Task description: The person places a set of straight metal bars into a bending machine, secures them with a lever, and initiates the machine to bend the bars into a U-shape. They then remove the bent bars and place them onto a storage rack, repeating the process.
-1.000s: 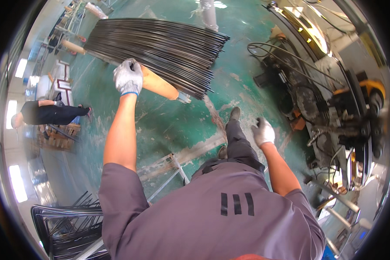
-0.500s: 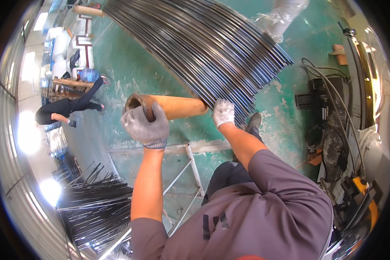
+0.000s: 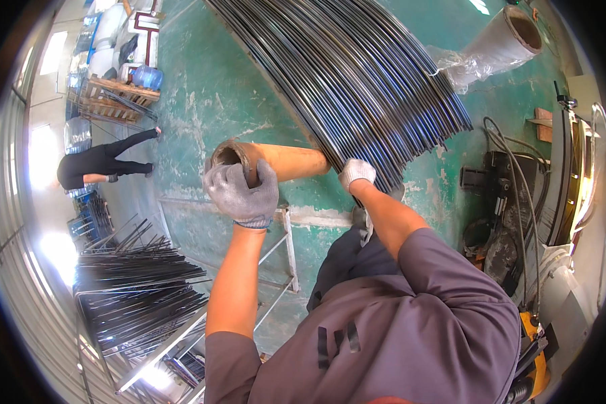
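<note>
My left hand (image 3: 242,192), in a grey-white work glove, is closed on the open end of a brown cardboard tube (image 3: 286,161). The tube lies roughly level, its far end by the near-left corner of a wide layer of dark, shiny metal rods (image 3: 363,87). At that corner my right hand (image 3: 357,174), gloved as well, is curled against the rod ends. Its fingertips are hidden, so what they grip cannot be made out. A thin whitish strip (image 3: 367,229) hangs below my right wrist.
Beyond the rods' right side stands a large roll (image 3: 512,40) with clear film. Dark machinery with cables (image 3: 508,202) is at the right. A metal frame (image 3: 289,249) and a stack of black rods (image 3: 135,289) are at the lower left. Another person (image 3: 101,165) bends over at the left.
The view has shifted, bringing the film roll's end into sight. My left hand still grips the tube; my right hand has curled tighter at the rods' corner. The other person has shifted their legs.
</note>
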Demonstrator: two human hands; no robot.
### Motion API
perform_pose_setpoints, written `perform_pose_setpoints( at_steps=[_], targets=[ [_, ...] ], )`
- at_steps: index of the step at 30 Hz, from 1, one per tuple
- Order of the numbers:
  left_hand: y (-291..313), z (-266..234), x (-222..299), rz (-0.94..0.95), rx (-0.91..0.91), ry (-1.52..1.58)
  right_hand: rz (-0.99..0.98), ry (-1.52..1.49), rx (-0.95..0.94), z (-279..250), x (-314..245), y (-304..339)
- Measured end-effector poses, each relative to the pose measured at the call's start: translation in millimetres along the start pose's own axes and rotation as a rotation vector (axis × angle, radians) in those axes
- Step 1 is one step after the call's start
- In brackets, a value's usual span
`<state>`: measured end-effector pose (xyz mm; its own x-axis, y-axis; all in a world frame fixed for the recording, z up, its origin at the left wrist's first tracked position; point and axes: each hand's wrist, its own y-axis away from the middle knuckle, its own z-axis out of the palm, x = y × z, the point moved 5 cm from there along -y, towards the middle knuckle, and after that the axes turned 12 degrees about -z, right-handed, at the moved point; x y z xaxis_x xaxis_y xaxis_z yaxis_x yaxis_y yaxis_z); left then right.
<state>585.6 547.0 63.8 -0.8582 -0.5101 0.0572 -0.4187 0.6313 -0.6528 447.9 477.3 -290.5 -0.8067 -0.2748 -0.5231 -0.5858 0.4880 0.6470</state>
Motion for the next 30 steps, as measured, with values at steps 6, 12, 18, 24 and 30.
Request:
perform_pose_setpoints(
  at_steps=[6, 12, 18, 24, 30],
  targets=[
    [-4.9, -1.9, 9.7, 0.029, -0.006, 0.05, -0.128, -0.404, -0.016, 12.4, 50.0, -21.2],
    [7.3, -5.0, -8.8, -0.111, -0.071, 0.055, -0.096, -1.137, -0.143, -62.2, 19.2, 55.5],
    [11.4, -40.1, 15.8, -0.091, -0.1, 0.17, -0.125, -0.969, -0.007, -117.1, 12.2, 109.4],
    [80.8, -72.3, 19.4, -0.213, -0.018, 0.235, -0.006, -0.605, 0.093, -122.4, 56.1, 228.0],
    [98.2, -55.2, 15.8, -0.117, -0.066, 0.219, 0.103, -0.247, 0.154, -76.3, 123.1, 363.5]
  ],
)
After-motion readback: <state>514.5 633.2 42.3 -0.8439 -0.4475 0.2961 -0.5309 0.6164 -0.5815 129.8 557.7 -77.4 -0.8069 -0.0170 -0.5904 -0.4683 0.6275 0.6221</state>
